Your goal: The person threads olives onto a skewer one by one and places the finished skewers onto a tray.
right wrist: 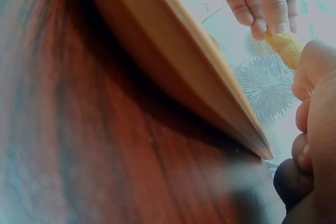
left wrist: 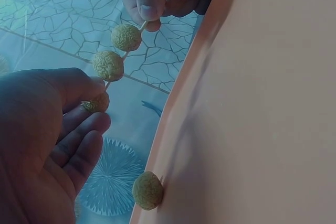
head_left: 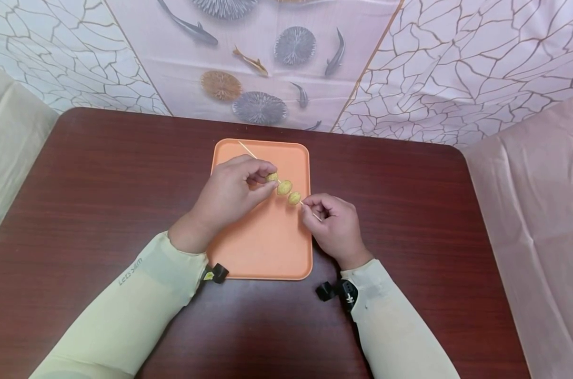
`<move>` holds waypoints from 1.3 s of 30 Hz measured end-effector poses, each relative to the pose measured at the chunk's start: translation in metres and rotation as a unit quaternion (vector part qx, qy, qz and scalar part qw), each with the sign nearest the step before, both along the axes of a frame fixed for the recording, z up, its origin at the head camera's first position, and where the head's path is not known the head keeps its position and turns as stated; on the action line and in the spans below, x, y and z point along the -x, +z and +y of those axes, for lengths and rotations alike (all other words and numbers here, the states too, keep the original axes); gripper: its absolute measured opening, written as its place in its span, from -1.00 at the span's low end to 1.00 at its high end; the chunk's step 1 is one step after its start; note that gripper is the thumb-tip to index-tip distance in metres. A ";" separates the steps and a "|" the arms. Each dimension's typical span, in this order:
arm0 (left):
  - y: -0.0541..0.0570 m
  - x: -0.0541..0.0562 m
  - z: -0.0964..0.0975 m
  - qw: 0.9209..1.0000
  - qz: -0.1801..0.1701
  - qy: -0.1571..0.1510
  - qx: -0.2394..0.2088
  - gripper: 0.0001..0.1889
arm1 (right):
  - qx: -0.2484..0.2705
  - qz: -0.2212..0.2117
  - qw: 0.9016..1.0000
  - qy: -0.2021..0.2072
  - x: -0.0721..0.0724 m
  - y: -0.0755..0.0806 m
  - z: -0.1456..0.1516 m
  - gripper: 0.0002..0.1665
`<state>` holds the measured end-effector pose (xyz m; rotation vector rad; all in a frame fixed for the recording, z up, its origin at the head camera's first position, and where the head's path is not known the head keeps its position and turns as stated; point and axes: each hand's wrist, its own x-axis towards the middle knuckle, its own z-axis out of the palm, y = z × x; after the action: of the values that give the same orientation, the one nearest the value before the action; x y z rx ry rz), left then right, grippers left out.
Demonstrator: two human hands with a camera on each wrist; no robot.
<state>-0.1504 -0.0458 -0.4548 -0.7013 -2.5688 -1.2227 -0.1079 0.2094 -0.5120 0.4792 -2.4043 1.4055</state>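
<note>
Three wrinkled yellow balls are on a thin wooden skewer [head_left: 317, 216], with the middle ball [head_left: 284, 187] and another ball [head_left: 294, 198] in full sight. My left hand [head_left: 230, 190] pinches the far ball [left wrist: 96, 102] between thumb and fingers, partly covering it. My right hand [head_left: 334, 223] grips the skewer beyond the nearest ball. Both hands are over the orange tray [head_left: 267, 252], the right one at its right edge. A loose ball [left wrist: 148, 190] shows on the tray in the left wrist view; my left hand hides it in the head view.
A thin stick [head_left: 247, 149] shows past my left hand at the tray's far end; whether it is part of the held skewer I cannot tell. The tray lies on a dark wooden table [head_left: 409, 221]. Patterned cloth [head_left: 295, 68] hangs behind the table.
</note>
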 end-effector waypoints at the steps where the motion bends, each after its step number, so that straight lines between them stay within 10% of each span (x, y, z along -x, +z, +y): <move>1: 0.000 0.000 0.000 1.000 -0.002 0.000 -0.002 -0.75 | -0.002 0.000 1.000 0.000 0.000 0.000 0.000 -0.88; 39: 0.007 0.005 -0.014 0.995 -0.026 -0.042 -0.084 -0.77 | 0.011 0.007 1.000 -0.020 0.001 0.001 -0.002 -0.96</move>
<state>-0.1557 -0.0602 -0.4474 -0.7571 -2.4613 -1.4826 -0.1090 0.2074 -0.5110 0.4333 -2.3714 1.4047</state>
